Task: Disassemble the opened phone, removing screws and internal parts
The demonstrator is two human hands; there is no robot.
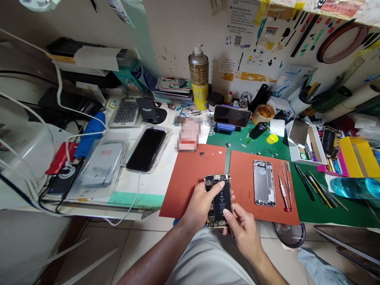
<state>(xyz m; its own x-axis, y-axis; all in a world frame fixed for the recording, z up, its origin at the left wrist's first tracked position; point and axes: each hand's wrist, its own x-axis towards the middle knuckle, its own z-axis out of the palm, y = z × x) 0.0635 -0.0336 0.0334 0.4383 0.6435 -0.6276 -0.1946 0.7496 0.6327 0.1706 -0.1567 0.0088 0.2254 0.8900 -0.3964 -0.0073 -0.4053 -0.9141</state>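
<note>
An opened smartphone [218, 217] with its black battery [221, 200] and inner boards showing is held at the table's front edge, above my lap. My left hand [198, 202] grips its left side, with the thumb lying across the battery's upper part. On the lower right, my right hand [242, 223] holds the phone's edge, thumb pressed near the battery's lower end. The fingers beneath the phone are mostly hidden. Right of the hands, an empty metal phone housing [264, 183] lies on a reddish-brown mat [243, 166], beside a screwdriver [283, 189] and tweezers [288, 182].
A black phone [147, 149] lies on the left, a cable at its lower end. Another phone [231, 116] leans on a blue stand behind the mats. A spray can [198, 77] stands at the back. Several slim tools [317, 188] and a blue bottle [354, 187] lie far right.
</note>
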